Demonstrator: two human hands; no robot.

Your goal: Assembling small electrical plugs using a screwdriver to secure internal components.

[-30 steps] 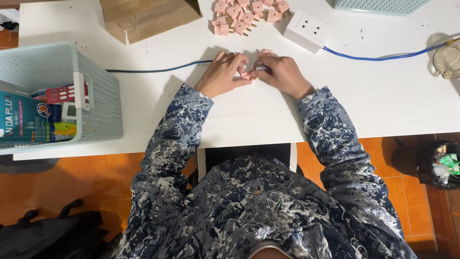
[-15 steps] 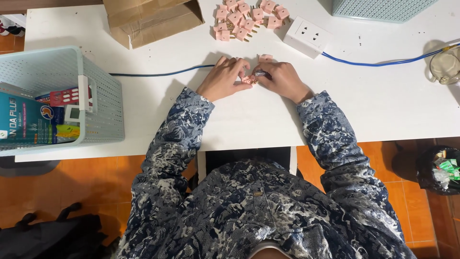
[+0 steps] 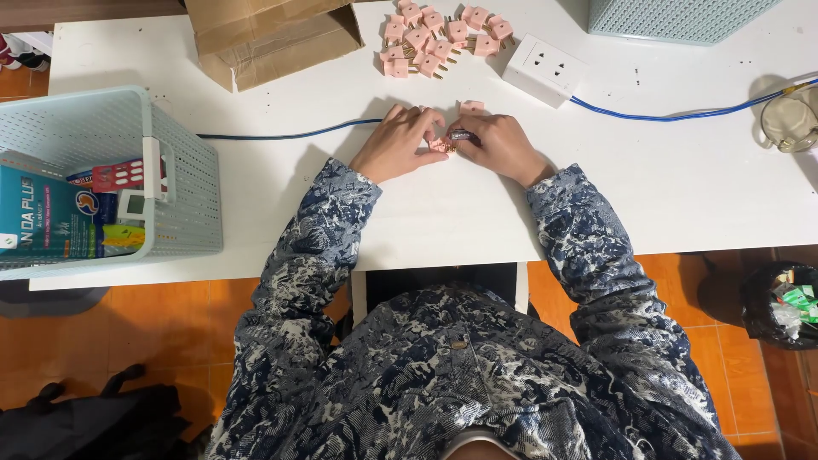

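Both my hands rest together on the white table (image 3: 682, 196). My left hand (image 3: 399, 143) pinches a small pink plug adapter (image 3: 438, 145) with brass pins. My right hand (image 3: 501, 146) grips a slim dark tool (image 3: 461, 135) whose tip touches that adapter. Another pink adapter (image 3: 471, 106) lies just beyond my right fingers. A pile of several pink adapters (image 3: 436, 38) sits farther back. My patterned blue sleeves cover both forearms.
A white socket block (image 3: 544, 70) with a blue cable (image 3: 682, 112) lies at the back right. A brown cardboard box (image 3: 271, 38) stands at the back left. A pale green basket (image 3: 111, 183) holding packages sits on the left edge. Another basket (image 3: 673, 17) is far right.
My hands stay together on the adapter with only small finger shifts. The view has tilted slightly, nothing else on the table moved.
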